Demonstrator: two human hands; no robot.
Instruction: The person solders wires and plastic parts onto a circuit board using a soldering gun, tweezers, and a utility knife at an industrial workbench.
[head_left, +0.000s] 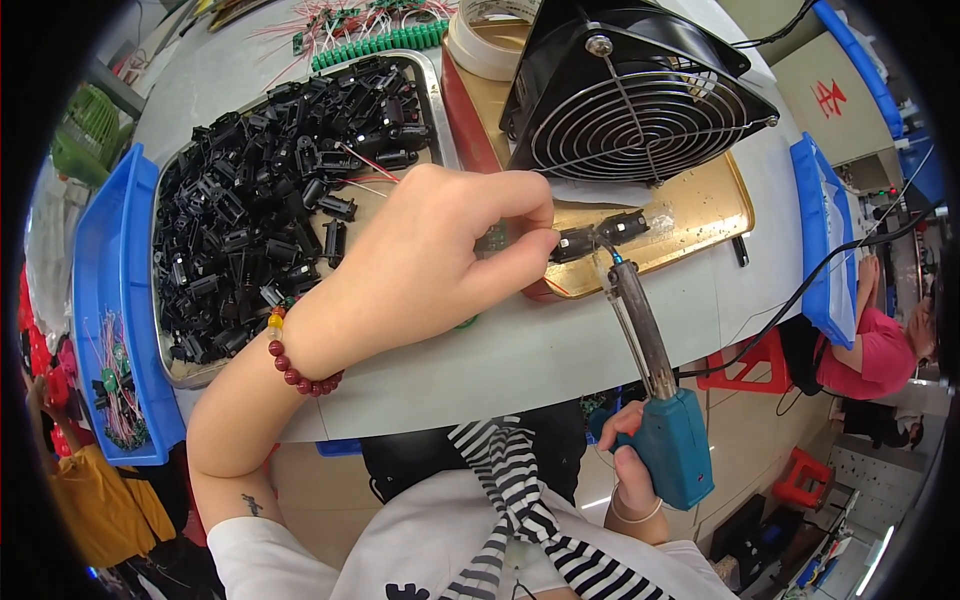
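My left hand [450, 245] reaches over the work spot with thumb and index finger pinched together. What they hold is too small to make out. Their tips meet the end of a black plastic holder [574, 244], with a second black holder [625, 227] beside it. In my right hand [632, 465] is a teal soldering gun [675, 450], one finger at its trigger. Its tip points up at the gap between the two holders. Red and white wires [370, 165] stick out behind my left hand, and part of a green circuit board [492, 240] shows between its fingers.
A metal tray [440, 110] heaped with black holders [260, 190] stands at left. A black fan [640, 110] and tape rolls [485, 45] rest on a gold tray [735, 195]. Blue bins [155, 400] flank the table; a black cable [800, 290] runs at right. Other people sit nearby.
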